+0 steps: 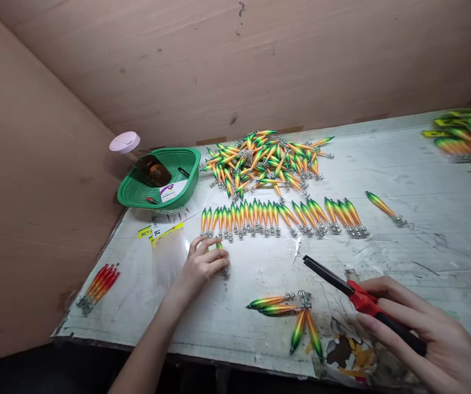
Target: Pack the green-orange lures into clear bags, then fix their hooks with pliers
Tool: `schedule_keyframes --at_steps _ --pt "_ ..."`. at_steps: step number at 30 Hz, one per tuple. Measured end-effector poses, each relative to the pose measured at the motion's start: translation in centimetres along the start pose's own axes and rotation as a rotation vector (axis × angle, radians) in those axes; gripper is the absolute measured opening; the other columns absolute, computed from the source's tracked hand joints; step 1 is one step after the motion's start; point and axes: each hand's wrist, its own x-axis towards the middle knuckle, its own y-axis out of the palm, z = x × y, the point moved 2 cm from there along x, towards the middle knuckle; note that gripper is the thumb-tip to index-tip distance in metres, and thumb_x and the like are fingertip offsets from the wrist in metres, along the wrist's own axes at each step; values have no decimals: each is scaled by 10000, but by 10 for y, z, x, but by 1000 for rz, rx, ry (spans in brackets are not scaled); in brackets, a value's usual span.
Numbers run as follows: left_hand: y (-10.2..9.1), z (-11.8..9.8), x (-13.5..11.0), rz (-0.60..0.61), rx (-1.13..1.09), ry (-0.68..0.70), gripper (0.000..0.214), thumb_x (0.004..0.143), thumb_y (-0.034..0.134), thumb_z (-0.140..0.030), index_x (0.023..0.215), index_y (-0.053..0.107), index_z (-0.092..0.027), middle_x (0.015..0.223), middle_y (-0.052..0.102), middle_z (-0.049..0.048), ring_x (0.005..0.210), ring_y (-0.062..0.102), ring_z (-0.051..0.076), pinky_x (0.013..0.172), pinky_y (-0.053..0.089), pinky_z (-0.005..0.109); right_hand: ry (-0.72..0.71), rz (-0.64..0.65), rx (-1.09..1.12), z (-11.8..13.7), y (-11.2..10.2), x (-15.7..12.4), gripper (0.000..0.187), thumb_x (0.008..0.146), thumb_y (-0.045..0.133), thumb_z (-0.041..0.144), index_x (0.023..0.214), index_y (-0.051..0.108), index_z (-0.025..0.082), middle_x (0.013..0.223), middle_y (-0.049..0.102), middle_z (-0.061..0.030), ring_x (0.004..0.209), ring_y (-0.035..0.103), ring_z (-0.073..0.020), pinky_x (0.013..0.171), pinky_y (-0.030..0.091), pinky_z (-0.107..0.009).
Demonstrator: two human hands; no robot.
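Observation:
My left hand (202, 264) rests on the table with bent fingers closed around a green-and-orange squid jig (219, 247), which they partly hide. Its hooked end points towards me. In my right hand (419, 323) is a red-and-black stick lighter (354, 295), its long black barrel pointing left over the table. Just beyond my left hand runs a row of green-and-orange squid jigs (255, 216), hooks towards me. Several more jigs (278, 309) lie fanned out between my hands, their hooks bunched together.
A large heap of jigs (260, 161) lies at the back, beside a green basket (194, 169). Clear bags (169, 257) with yellow headers lie left of my hand. Red jigs (102, 284) sit far left, packaged jigs (465, 134) far right. Scraps (354, 355) lie at the front edge.

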Motion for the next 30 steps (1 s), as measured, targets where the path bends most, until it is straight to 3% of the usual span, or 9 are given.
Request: schedule_keyframes --at_steps 5,9,11,16,22,26,30 --pt "-4 7 2 14 -68 -53 292 936 473 -118 940 717 -278 971 767 5 1117 614 221 1010 407 419 40 -2 10 -7 2 -8 148 888 603 364 889 698 250 1034 639 -52 899 666 -185 719 552 -193" --pt "-10 2 -1 -93 -60 -315 267 940 430 -149 1047 670 -197 982 714 90 953 643 218 824 508 355 103 -21 -3 -17 2 -15 180 880 608 400 883 710 251 1008 668 -48 874 687 -194 695 561 -202" --pt "-12 -3 -1 -117 -51 -456 205 930 470 -193 1021 653 -178 919 688 80 833 642 201 732 510 319 108 -32 -9 -18 3 -16 184 875 613 408 868 714 254 1001 674 -45 869 693 -193 692 564 -200" --pt "-13 -11 9 -50 -16 -730 56 842 590 -242 803 608 -206 771 652 11 712 613 181 653 452 285 97 -40 -11 -13 6 -14 217 880 600 429 850 731 258 995 689 -50 872 702 -205 679 575 -205" --pt "-10 -9 26 74 38 -998 162 772 668 -332 740 548 -229 705 654 -12 718 623 203 569 350 273 60 -57 -27 -10 6 -11 209 889 601 423 866 733 263 965 686 -43 822 713 -183 664 574 -191" --pt "-9 -9 32 145 29 -1090 126 751 644 -284 852 581 -241 652 666 -28 664 621 215 535 315 277 -2 -41 -37 0 9 -4 151 896 602 359 891 719 262 961 672 -41 823 707 -168 654 565 -175" --pt "-16 -15 32 165 -47 -1090 114 785 570 -277 883 618 -243 660 669 -42 636 631 177 569 389 261 -37 4 24 24 20 13 124 907 587 296 878 702 259 946 645 -38 826 686 -153 684 557 -183"
